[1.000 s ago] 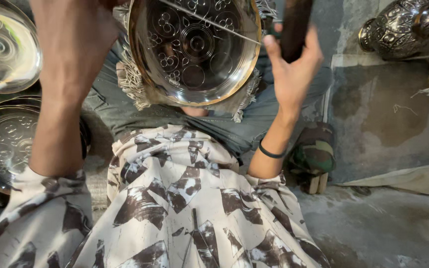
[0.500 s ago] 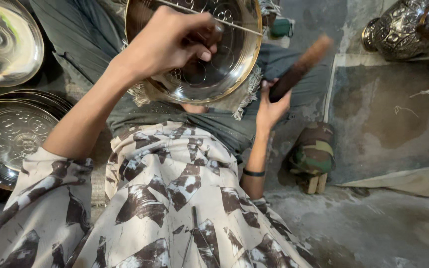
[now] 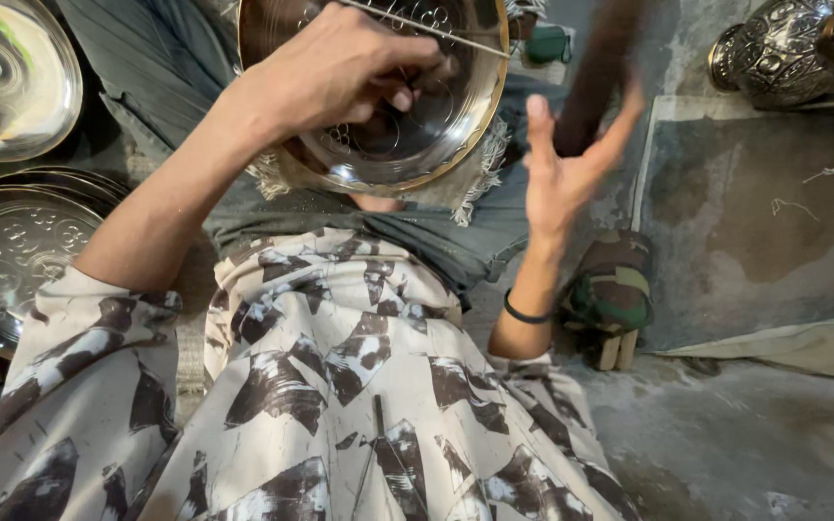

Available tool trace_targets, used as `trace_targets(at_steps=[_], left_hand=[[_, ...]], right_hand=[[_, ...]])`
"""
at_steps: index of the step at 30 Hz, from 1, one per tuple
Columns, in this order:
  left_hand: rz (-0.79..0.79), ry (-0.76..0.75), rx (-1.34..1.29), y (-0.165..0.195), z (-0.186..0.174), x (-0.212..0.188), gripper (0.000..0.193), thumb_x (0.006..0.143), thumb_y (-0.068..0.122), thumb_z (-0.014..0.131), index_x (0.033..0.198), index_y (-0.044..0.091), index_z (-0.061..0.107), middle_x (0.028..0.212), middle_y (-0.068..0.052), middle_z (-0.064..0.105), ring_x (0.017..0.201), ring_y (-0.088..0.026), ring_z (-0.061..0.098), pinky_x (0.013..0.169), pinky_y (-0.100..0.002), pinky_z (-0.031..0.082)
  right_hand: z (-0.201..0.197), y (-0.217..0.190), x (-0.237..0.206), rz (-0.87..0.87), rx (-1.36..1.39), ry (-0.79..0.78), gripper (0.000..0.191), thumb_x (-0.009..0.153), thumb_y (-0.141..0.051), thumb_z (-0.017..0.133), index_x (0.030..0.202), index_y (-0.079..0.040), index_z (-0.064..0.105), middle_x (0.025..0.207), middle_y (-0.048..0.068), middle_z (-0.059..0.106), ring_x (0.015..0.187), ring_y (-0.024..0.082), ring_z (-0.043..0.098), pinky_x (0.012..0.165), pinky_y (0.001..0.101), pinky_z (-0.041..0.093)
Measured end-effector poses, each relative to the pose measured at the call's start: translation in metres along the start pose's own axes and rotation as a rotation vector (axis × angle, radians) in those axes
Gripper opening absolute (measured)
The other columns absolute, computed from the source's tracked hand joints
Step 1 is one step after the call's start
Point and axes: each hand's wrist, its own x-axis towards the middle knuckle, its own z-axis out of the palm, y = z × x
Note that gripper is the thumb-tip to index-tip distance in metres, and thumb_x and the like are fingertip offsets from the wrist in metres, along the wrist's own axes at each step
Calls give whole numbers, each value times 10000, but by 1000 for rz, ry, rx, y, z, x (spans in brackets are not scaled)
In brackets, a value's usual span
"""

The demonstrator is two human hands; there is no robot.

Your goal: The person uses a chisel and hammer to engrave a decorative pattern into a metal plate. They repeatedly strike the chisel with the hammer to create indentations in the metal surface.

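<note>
Against the person's lap, a round brass bowl [image 3: 378, 106] stands tilted on a frayed cloth pad [image 3: 480, 178], its hollow turned up toward the head camera, so the patterned inner face is open to view and to the hands. Left hand [image 3: 340, 72] lies inside that hollow, fingers pinched narrow round something small near the bowl's middle; what it pinches is hidden by the knuckles, so I cannot tell the tool. A thin metal rod [image 3: 427, 31] crosses the rim just above this grip. Right hand [image 3: 567, 164] is raised to the right of the bowl, clear of it, palm half spread, with a dark blurred handle [image 3: 600, 77] resting loosely against the fingers; whether the fingers truly close on it cannot be told from the blur. Left of the left forearm, well apart from both grips, lie embossed metal trays [image 3: 12, 251]. Beyond the right hand sits an ornate metal pot [image 3: 789, 48].
</note>
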Motion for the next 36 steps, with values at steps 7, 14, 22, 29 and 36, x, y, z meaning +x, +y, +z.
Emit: trace_targets(at_steps=[7,14,22,29,36], left_hand=[[-42,-74,-28,-1,2,0,534,679,-55,765,1193,30,648,945,-158,732,914,-375,709,765,-452,535],[-112,-91,-39,2,3,-4,440,769,-15,799,1180,28,645,930,-162,731,898,-388,706,763,-461,524],[-70,2,-43,4,4,-11,518,739,-50,784,1236,13,653,959,-178,727,877,-388,708,745,-455,540],[-98,-42,-85,2,3,-8,439,778,-11,782,1189,30,631,965,-155,732,899,-378,710,744,-457,533],[-50,-2,-26,5,3,-8,612,622,-77,728,1221,14,639,1063,-180,732,954,-398,692,749,-454,543]], right_hand=[[-4,-10,21,-429,-355,-287,537,1118,-142,812,1543,-127,484,1249,112,757,1083,263,798,948,360,624],[0,-35,34,-423,-410,-302,554,941,-67,793,1438,-35,552,1192,230,698,981,384,694,842,395,566],[7,-36,37,-583,-548,-458,600,1015,-131,809,1553,-85,549,1265,200,734,1080,335,735,966,372,584],[19,-6,24,-533,-253,-277,627,1147,-145,793,1593,-111,354,1380,191,693,1219,296,724,1070,377,565],[3,1,6,-602,-471,-389,631,1097,-151,770,1588,-163,374,1332,167,712,1150,291,746,937,342,606]])
